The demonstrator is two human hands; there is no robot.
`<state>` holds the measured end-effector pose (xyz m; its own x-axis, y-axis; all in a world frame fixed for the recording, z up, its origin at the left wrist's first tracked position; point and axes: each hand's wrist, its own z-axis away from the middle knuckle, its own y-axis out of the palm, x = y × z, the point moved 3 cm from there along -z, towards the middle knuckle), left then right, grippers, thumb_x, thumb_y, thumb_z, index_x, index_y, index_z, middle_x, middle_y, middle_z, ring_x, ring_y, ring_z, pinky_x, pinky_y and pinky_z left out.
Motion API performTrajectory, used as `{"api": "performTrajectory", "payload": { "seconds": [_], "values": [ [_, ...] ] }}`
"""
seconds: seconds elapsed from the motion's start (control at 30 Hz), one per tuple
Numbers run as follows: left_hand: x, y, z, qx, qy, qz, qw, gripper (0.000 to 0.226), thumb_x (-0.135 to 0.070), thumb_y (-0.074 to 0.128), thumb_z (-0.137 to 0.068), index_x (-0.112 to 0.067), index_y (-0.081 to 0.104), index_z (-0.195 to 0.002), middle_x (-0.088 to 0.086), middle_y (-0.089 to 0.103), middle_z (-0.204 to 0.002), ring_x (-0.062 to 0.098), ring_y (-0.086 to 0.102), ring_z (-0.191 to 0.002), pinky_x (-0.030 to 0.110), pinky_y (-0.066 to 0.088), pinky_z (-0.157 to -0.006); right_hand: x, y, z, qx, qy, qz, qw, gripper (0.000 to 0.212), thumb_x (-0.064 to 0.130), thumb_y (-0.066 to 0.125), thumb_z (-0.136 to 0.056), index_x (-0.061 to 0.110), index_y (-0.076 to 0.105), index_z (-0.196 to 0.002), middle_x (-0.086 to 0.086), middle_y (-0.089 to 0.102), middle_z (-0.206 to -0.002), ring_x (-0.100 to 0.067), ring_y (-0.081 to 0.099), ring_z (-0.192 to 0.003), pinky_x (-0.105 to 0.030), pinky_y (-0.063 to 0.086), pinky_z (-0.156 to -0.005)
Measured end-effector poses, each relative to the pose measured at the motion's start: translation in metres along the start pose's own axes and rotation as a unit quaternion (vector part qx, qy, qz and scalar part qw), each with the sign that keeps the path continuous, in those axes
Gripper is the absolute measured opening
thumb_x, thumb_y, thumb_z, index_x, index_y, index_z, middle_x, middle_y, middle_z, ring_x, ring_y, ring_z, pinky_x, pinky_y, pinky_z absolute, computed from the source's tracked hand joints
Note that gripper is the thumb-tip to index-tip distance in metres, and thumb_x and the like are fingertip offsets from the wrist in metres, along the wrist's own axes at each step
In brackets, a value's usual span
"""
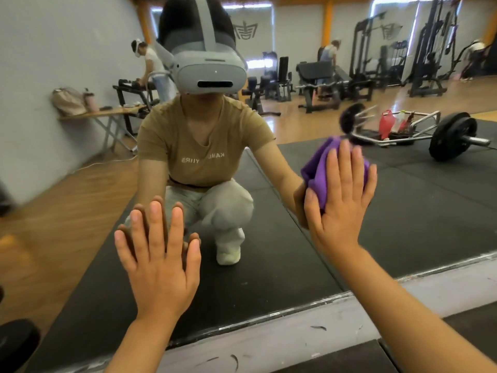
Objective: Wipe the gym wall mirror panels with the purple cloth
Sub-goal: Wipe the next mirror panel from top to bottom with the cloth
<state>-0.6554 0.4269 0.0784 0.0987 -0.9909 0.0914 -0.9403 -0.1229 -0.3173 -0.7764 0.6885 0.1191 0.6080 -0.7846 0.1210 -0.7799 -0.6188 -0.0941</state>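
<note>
The wall mirror (282, 238) fills most of the head view and reflects me crouching in front of it. A crumpled purple cloth (320, 168) lies flat against the glass at the right. My right hand (341, 200) presses it there with straight, spread fingers, and the cloth bulges out above and left of the palm. Lower left, my left hand (158, 259) rests flat on the glass, fingers straight and apart, with nothing in it. A vertical seam between two mirror panels runs down between my hands.
A pale scuffed ledge (282, 340) runs under the mirror's bottom edge, with black floor mat (470, 327) below it. The glass reflects gym machines, a loaded barbell (451, 138) on black mats, a folding table with bags, and other people far behind.
</note>
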Motion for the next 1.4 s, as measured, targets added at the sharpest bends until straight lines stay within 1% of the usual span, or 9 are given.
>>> {"api": "performTrajectory", "payload": {
  "seconds": [0.1,0.23,0.4,0.6,0.77,0.93,1.07,1.23,1.4],
  "values": [
    [0.0,-0.001,-0.001,0.007,0.0,0.004,1.0,0.067,-0.04,0.035,-0.106,-0.021,0.003,-0.162,0.003,-0.009,-0.169,0.026,-0.008,-0.155,0.052,-0.004,-0.124,-0.003,0.004,0.086,0.066,-0.027,0.011,0.997,0.061,0.044,0.026,-0.109,0.022,0.007,-0.163,0.003,0.0,-0.17,-0.022,0.004,-0.157,-0.051,0.003,-0.125],
    [0.001,-0.003,-0.001,0.03,0.002,0.01,0.999,0.07,-0.041,0.035,-0.105,-0.021,0.0,-0.162,0.004,-0.012,-0.168,0.027,-0.011,-0.155,0.053,-0.009,-0.123,-0.015,-0.002,0.188,0.183,-0.085,0.063,0.977,0.059,0.041,0.015,-0.111,0.017,0.0,-0.163,-0.003,-0.005,-0.17,-0.026,-0.004,-0.156,-0.048,-0.005,-0.125],
    [0.001,-0.004,-0.003,0.047,-0.003,0.006,0.999,0.07,-0.042,0.035,-0.104,-0.019,0.002,-0.161,0.005,-0.013,-0.168,0.029,-0.013,-0.154,0.053,-0.01,-0.122,-0.038,-0.007,0.23,0.258,-0.199,0.118,0.938,0.057,0.04,0.01,-0.111,0.018,0.0,-0.163,-0.002,-0.006,-0.17,-0.026,-0.004,-0.157,-0.051,-0.004,-0.125],
    [0.001,-0.005,-0.004,0.05,-0.007,0.004,0.999,0.07,-0.041,0.037,-0.104,-0.018,0.003,-0.161,0.006,-0.013,-0.168,0.029,-0.011,-0.155,0.054,-0.009,-0.122,-0.055,-0.012,0.171,0.248,-0.361,0.112,0.892,0.054,0.037,0.014,-0.112,0.024,0.005,-0.163,0.004,-0.001,-0.171,-0.019,0.0,-0.157,-0.045,-0.004,-0.126],
    [0.002,-0.008,-0.003,0.055,-0.004,0.007,0.998,0.072,-0.04,0.038,-0.102,-0.018,0.003,-0.161,0.007,-0.012,-0.168,0.03,-0.011,-0.155,0.053,-0.009,-0.123,-0.012,-0.01,0.004,0.133,-0.316,0.063,0.937,0.058,0.043,0.024,-0.11,0.023,0.009,-0.163,0.002,0.003,-0.17,-0.019,0.004,-0.156,-0.046,0.002,-0.124],
    [0.001,-0.011,-0.004,0.056,-0.006,0.013,0.998,0.071,-0.04,0.039,-0.102,-0.016,0.008,-0.161,0.008,-0.009,-0.169,0.03,-0.009,-0.155,0.053,-0.008,-0.123,0.019,-0.013,-0.088,0.049,-0.218,0.039,0.974,0.057,0.045,0.029,-0.109,0.012,0.031,-0.156,-0.015,0.036,-0.159,-0.033,0.027,-0.148,-0.057,0.018,-0.118],
    [0.006,-0.019,-0.004,0.067,0.0,0.028,0.997,0.07,-0.039,0.041,-0.101,-0.018,0.012,-0.161,0.004,-0.005,-0.169,0.028,-0.004,-0.156,0.049,-0.006,-0.124,0.026,-0.002,-0.041,0.028,-0.157,0.03,0.987,0.058,0.044,0.032,-0.108,0.012,0.029,-0.157,-0.01,0.033,-0.161,-0.028,0.02,-0.152,-0.05,0.007,-0.123],
    [0.008,-0.027,-0.008,0.087,0.003,0.04,0.995,0.071,-0.036,0.044,-0.1,-0.02,0.013,-0.161,0.002,-0.006,-0.169,0.026,-0.003,-0.156,0.046,-0.005,-0.125,0.017,0.008,0.072,0.135,-0.311,0.048,0.939,0.061,0.044,0.031,-0.108,0.022,0.014,-0.162,0.0,0.011,-0.169,-0.022,0.007,-0.157,-0.05,0.004,-0.125],
    [0.004,-0.032,-0.009,0.096,-0.018,0.058,0.994,0.075,-0.032,0.052,-0.099,-0.021,0.012,-0.162,0.001,-0.006,-0.169,0.025,-0.004,-0.156,0.045,-0.006,-0.125,0.0,0.007,0.17,0.231,-0.406,0.111,0.877,0.055,0.038,0.014,-0.111,0.022,0.004,-0.163,0.0,-0.004,-0.171,-0.022,-0.002,-0.157,-0.048,-0.003,-0.126]
  ]
}}
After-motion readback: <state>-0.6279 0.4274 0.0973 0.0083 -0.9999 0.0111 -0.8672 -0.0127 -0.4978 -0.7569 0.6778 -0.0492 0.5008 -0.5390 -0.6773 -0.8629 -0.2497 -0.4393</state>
